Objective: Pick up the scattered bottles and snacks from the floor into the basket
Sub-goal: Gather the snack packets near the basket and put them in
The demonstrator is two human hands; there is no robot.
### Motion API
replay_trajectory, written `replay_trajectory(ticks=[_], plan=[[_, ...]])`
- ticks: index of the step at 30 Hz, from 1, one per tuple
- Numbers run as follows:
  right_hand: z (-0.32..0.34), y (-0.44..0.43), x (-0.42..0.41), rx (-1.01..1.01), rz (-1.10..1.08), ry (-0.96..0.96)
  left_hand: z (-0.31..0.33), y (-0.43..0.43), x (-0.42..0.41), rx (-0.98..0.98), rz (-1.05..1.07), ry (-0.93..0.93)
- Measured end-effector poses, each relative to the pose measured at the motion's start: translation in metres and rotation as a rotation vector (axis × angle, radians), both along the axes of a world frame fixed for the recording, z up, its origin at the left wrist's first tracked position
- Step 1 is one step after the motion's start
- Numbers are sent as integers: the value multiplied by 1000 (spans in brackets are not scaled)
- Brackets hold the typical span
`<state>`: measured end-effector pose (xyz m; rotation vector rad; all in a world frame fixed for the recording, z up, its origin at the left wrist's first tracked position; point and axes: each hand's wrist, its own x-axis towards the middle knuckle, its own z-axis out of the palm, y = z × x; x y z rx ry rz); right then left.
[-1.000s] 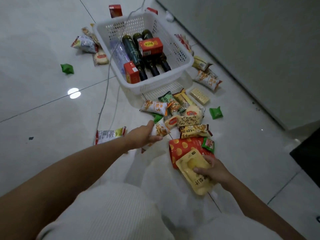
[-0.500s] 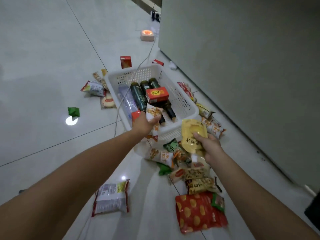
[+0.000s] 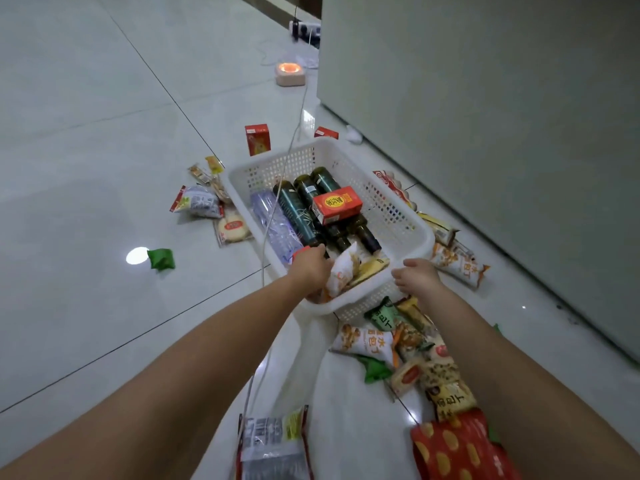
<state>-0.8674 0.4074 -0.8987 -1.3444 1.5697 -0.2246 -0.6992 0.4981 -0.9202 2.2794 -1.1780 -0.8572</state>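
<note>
The white basket [image 3: 398,209] sits on the floor [image 3: 104,150] at the centre of the view, its long axis running from 5 o'clock up to 11 o'clock. Three dark bottles [image 3: 298,216] and a clear bottle [image 3: 273,226] lie inside along that same line, necks toward 5 o'clock, with a red box [image 3: 337,204] across them. The left hand [image 3: 311,268] reaches over the near rim, hiding the bottle necks, fingers clamped on a white snack packet [image 3: 341,271] standing tilted inside the near end. A yellow pouch [image 3: 369,268] lies flat beside it, half covered. The right hand [image 3: 417,277] hovers at the rim at 3 o'clock, fingers spread apart, holding nothing. Loose snacks [image 3: 408,344] lie at 5 o'clock; the red bag [image 3: 457,448] there is cut off by the frame.
</note>
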Motion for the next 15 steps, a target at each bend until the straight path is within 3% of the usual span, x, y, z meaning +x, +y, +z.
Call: replay_trajectory(ticks=[9,12,15], plan=[[-18,25,-60,-143,612,398,-36,66,-29,-180,-254,-360],[-36,42,-48,-225,831,445,-50,91,-34,-147,-361,-420],[-44,55,-36,-281,916,418,-54,106,-42,-116,-405,-455]])
